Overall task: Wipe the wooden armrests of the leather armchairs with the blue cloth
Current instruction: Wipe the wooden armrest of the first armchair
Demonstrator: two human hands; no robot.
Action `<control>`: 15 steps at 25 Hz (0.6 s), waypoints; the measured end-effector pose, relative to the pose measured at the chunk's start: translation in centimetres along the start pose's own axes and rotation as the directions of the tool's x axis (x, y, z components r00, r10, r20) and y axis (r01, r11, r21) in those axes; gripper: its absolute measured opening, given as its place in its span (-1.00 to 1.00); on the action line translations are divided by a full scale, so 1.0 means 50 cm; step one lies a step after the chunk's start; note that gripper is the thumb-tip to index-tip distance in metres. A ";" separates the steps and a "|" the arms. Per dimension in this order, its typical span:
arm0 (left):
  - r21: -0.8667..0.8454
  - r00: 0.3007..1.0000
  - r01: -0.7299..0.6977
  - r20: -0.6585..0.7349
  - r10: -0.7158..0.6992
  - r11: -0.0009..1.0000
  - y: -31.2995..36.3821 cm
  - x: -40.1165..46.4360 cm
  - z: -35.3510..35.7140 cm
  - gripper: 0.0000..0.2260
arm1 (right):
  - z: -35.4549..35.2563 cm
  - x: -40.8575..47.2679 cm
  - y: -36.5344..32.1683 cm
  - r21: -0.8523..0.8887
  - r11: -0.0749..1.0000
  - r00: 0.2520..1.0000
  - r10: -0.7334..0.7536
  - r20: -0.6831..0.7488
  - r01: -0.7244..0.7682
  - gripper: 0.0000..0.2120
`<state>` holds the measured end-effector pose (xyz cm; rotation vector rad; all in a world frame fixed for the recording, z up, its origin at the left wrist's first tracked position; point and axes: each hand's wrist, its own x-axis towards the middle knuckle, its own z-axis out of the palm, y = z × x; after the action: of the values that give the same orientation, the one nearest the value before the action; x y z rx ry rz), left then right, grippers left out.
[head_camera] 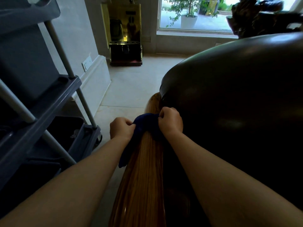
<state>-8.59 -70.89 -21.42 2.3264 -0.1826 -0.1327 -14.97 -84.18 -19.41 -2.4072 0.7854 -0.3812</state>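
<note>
A glossy wooden armrest runs from the bottom of the head view up to the middle, alongside a dark leather armchair on the right. The dark blue cloth is draped across the armrest near its far end, one corner hanging down the left side. My left hand grips the cloth's left end. My right hand grips its right end, close against the leather. Both fists are closed on the fabric, one on each side of the armrest.
A grey plastic cleaning cart with metal posts and dark bins stands close on the left. Pale tiled floor lies between cart and chair. A brass-coloured machine stands against the far wall, next to a low window.
</note>
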 end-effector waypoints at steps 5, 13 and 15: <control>-0.145 0.970 -0.168 -0.199 0.137 0.975 0.071 -0.007 -0.094 -0.87 | -0.094 -0.003 -0.016 0.134 0.977 0.986 -0.157 -0.065 0.164 -0.94; -0.112 0.953 -0.295 -0.110 0.283 0.949 0.241 -0.123 -0.270 -0.90 | -0.334 -0.065 -0.096 0.061 0.962 0.962 -0.261 -0.082 0.266 -0.92; -0.076 0.940 -0.340 -0.063 0.336 0.937 0.288 -0.189 -0.325 -0.90 | -0.425 -0.113 -0.117 0.030 0.967 0.966 -0.253 -0.048 0.255 -0.91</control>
<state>-16.74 -67.55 0.56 2.1740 -0.5385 0.0877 -25.80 -86.03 0.49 -2.4791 0.4827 -0.5455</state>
